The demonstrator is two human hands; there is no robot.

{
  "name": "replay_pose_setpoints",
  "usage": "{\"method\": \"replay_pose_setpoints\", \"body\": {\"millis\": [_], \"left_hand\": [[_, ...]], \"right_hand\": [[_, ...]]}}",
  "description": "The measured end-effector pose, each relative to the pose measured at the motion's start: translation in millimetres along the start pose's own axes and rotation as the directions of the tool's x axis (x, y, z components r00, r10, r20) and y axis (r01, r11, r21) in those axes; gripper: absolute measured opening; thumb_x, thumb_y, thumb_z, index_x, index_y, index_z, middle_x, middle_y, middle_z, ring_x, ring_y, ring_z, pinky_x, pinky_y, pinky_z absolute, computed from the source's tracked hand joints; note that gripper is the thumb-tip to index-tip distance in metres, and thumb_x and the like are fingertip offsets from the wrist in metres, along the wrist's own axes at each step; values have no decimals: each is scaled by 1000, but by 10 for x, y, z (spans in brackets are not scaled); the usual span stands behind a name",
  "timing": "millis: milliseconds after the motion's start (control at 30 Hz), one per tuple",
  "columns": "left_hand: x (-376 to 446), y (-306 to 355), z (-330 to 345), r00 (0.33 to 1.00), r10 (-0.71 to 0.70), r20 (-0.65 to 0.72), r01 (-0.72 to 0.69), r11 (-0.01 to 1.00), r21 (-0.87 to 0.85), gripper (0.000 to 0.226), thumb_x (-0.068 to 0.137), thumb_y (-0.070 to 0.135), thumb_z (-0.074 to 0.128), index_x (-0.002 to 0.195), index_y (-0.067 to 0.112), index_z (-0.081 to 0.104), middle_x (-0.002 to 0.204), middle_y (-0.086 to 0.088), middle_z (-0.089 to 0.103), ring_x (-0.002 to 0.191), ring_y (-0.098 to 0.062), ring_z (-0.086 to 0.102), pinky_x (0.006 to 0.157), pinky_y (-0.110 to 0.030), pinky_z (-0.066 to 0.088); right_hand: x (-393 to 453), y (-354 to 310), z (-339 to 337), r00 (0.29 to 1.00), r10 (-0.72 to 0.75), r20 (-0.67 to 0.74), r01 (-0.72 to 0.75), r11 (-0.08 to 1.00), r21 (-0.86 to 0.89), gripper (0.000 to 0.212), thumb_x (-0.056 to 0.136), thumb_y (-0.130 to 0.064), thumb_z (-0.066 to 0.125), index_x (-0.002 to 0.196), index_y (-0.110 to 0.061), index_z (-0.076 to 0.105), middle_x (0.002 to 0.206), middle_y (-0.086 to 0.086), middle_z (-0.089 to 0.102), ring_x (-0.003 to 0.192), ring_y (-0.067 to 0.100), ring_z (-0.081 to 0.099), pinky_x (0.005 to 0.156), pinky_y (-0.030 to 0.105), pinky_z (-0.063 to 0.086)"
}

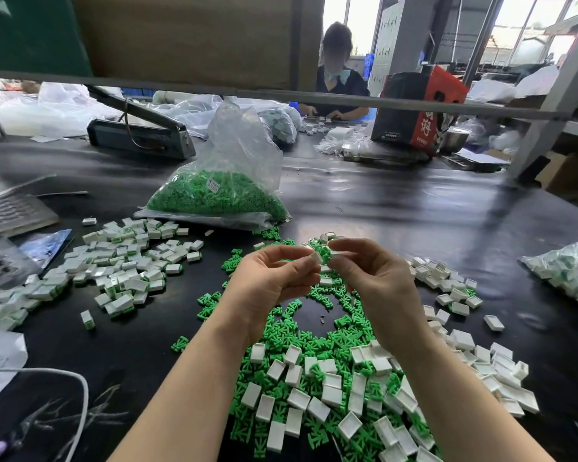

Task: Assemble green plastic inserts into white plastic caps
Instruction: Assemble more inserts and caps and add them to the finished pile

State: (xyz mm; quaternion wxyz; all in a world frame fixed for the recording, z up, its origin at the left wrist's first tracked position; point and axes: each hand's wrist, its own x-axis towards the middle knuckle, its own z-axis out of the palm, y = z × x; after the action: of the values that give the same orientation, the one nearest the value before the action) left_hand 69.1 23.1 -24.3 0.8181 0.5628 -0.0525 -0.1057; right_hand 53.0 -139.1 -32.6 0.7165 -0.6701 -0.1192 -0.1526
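Note:
My left hand [274,278] is raised over the black table and pinches a small white cap [315,257] between thumb and fingertips. My right hand [371,278] faces it and pinches a green insert [325,253] right next to the cap. Below my hands lies a loose heap of green inserts [314,331] mixed with empty white caps [331,395]. More empty caps [447,281] spread to the right. A pile of assembled caps [121,268] with green showing lies to the left.
A clear bag of green inserts [221,195] stands behind the heap. A bag of parts [571,271] sits at the right edge. A heat sealer [141,131], a red-and-black box [417,108] and another person [337,71] are across the table. A white cable [74,381] runs at lower left.

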Motion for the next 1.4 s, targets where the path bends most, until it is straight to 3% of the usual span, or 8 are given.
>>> {"method": "replay_pose_setpoints", "body": {"millis": [367,600,733,800,867,1133,1267,1400], "left_hand": [[23,-22,-21,997,71,-7,-70,989,127,35,64,20,80,93,3,73,84,-16,75,70,-18,72,61,-21,56],[36,-30,-30,986,164,-10,-158,963,219,15,75,7,78,89,3,75,80,-16,75,67,-17,70,61,-20,54],[31,-26,-33,981,195,20,-193,941,279,9,77,5,78,86,5,75,78,-14,75,68,-17,70,63,-20,54],[35,-39,-34,979,199,40,-200,910,363,8,78,6,77,86,7,74,78,-14,74,68,-15,69,63,-19,54],[46,-60,-42,980,189,58,-195,871,450,6,82,5,75,86,9,72,78,-13,74,67,-13,68,62,-18,53],[55,-107,-118,978,62,201,-188,690,699,16,95,18,61,80,20,65,63,7,64,62,-9,56,65,-29,50],[43,-87,-126,974,63,220,-206,662,720,17,94,18,62,79,22,66,56,13,58,54,-5,47,53,-21,40],[42,-83,-121,969,67,240,-227,635,739,16,94,16,62,79,20,66,53,16,55,51,-3,45,52,-19,38]], "right_hand": [[2,16,-18,998,-42,-37,40,998,-57,11,75,-16,76,86,-14,72,78,-1,74,72,7,67,67,14,50],[24,21,-63,999,-31,43,36,992,-124,11,81,-5,75,87,-14,72,77,0,73,70,7,67,65,15,50],[45,37,-123,987,66,146,-8,931,-364,5,92,-16,66,90,-11,67,72,3,70,59,5,60,57,17,45],[43,64,-132,968,111,225,26,847,-530,18,97,-19,58,84,-10,65,66,-1,64,51,1,48,53,20,37],[33,61,-125,954,142,264,40,814,-580,24,100,-18,54,79,-11,62,63,-5,59,52,0,46,55,21,35],[10,52,-137,918,204,341,21,832,-554,26,101,-15,49,76,-13,55,67,-3,54,63,9,47,63,29,39],[10,68,-125,899,235,370,45,790,-612,31,102,-19,48,72,-24,52,67,-2,53,61,10,45,61,33,38],[15,73,-146,889,244,387,27,817,-577,31,100,-18,52,69,-22,54,63,-5,49,58,9,42,57,30,35]]}}
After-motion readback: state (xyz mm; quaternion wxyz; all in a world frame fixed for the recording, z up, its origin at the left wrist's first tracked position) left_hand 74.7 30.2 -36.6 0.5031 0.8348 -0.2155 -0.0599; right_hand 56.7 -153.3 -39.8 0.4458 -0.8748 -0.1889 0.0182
